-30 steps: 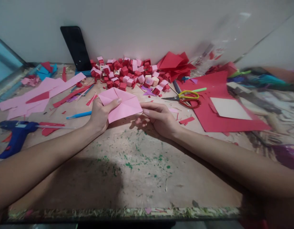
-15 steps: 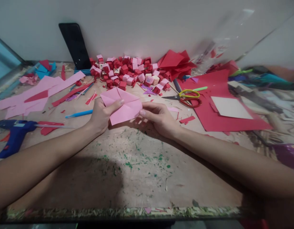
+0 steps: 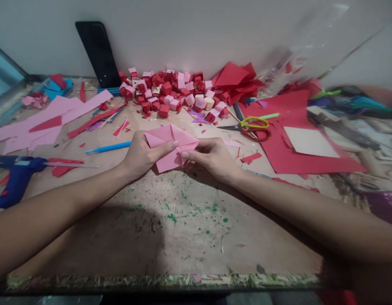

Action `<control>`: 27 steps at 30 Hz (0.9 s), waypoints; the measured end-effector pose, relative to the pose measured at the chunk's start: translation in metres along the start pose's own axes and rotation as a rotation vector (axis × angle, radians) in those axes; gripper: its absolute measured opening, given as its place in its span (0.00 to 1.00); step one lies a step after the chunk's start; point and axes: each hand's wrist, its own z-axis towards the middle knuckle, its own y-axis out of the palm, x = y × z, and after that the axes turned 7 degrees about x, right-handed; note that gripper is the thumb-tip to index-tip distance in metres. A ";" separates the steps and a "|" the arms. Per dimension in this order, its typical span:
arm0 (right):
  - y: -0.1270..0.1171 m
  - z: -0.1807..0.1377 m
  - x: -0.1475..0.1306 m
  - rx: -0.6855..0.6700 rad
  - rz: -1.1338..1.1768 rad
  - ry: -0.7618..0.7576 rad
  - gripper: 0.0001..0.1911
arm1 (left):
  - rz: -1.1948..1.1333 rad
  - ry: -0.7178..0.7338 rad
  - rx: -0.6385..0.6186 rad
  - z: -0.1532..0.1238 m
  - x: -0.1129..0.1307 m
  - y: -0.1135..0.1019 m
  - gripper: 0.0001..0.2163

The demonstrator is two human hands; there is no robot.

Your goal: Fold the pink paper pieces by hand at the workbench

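Observation:
A creased pink paper square (image 3: 170, 146) is held just above the worn tabletop (image 3: 183, 228), folded partly inward. My left hand (image 3: 141, 154) grips its left side, thumb on top. My right hand (image 3: 211, 159) pinches its right edge, fingers curled. Both hands meet at the paper's middle. Behind them lies a pile of small red and pink folded paper cubes (image 3: 173, 95).
Yellow-and-red scissors (image 3: 251, 127) lie to the right beside red paper sheets (image 3: 294, 127). A blue glue gun (image 3: 14, 180) rests at far left, a blue pen (image 3: 108, 148) nearby, pink strips (image 3: 40, 123) behind. A black phone (image 3: 98, 53) leans on the wall.
The pink paper has been folded in from a flatter open shape. My right hand moved left and took hold of its right edge; both hands drew closer together.

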 end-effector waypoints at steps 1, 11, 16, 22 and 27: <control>0.000 0.000 0.000 0.004 -0.004 -0.003 0.13 | -0.001 0.001 -0.003 0.000 0.000 0.000 0.11; -0.001 -0.002 0.002 0.093 -0.131 -0.044 0.16 | -0.018 -0.020 -0.061 0.001 -0.003 0.000 0.13; 0.000 -0.002 0.001 0.077 -0.126 -0.072 0.14 | 0.012 -0.023 -0.079 0.001 -0.006 -0.001 0.12; -0.001 -0.004 0.001 0.066 -0.050 -0.042 0.15 | 0.029 0.015 -0.070 0.003 -0.007 -0.003 0.09; -0.001 -0.005 0.003 0.128 -0.024 -0.039 0.18 | 0.024 -0.003 -0.030 0.002 -0.006 -0.002 0.08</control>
